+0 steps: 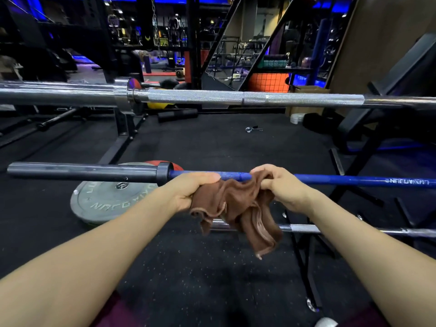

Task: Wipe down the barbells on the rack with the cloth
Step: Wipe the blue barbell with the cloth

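A brown cloth (238,204) hangs bunched between my two hands, just in front of a blue barbell (330,180) with a dark grey sleeve on its left end. My left hand (188,192) grips the cloth's left part, thumb on top. My right hand (280,185) pinches the cloth's right part close to the blue shaft. Higher up, a silver barbell (236,97) with a knurled shaft lies across the rack. Below the cloth runs a third, chrome barbell (330,229), partly hidden by the cloth.
A grey weight plate (101,204) lies flat on the black rubber floor at the left, a red plate behind it. The rack's black frame (304,267) stands at the right. A spring collar (250,129) lies on the floor beyond. An inclined bench (389,90) is far right.
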Tool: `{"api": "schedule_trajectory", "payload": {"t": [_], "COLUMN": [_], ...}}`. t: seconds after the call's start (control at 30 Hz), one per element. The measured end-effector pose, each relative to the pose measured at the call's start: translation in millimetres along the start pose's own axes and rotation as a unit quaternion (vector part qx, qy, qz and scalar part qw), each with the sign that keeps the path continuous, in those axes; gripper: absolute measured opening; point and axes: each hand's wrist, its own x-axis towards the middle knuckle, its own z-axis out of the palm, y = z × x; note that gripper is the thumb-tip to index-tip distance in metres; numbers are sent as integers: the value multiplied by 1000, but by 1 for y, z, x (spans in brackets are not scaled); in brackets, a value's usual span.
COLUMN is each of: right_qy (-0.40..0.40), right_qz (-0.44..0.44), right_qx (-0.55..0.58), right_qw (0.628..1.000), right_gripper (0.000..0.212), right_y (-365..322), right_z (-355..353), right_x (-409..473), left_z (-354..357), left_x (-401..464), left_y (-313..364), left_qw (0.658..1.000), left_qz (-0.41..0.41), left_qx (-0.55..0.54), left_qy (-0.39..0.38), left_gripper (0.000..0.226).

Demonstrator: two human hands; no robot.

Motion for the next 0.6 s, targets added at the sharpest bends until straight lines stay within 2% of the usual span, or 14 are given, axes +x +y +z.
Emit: {"api": "schedule_trajectory", "payload": {"t": [0.13, 0.23, 0.33, 0.37, 0.43, 0.5, 0.53, 0.6], "right_qy": [-135, -227, -259, -242, -160, -72, -35, 3], "right_qz": [7, -3, -26, -48, -89, -95, -75, -3], "right_qx": [-116, -92, -57, -44, 17, 105, 123, 115], "right_qw": [984, 970, 964, 968, 983, 987, 989, 993], "right_gripper": [48, 49, 59, 59, 46, 25, 24, 17], "right_y": [9, 7, 4, 5, 9, 10, 7, 5], "right_z": [0, 13, 28, 35, 45, 44, 40, 29], "right_x": [-8, -15, -16, -15, -14, -11, -10, -9], "left_z": [13, 27, 40, 43, 43, 34, 27, 16], "left_x": [-3, -2, -1, -2, -2, -1, 0, 0], "left_y": [4, 5, 7, 9, 12, 16, 18, 19], "left_qw": [993, 984, 981, 980, 974, 973, 978, 994], "left_qz": [-48, -35, -6, -2, -4, 5, 10, 33], "left_qx": [-110, -169, -191, -201, -226, -213, -173, 21], "left_qy": [20, 35, 23, 9, -31, -89, -115, -101], "left_gripper": [19, 20, 20, 17, 15, 33, 42, 44]}}
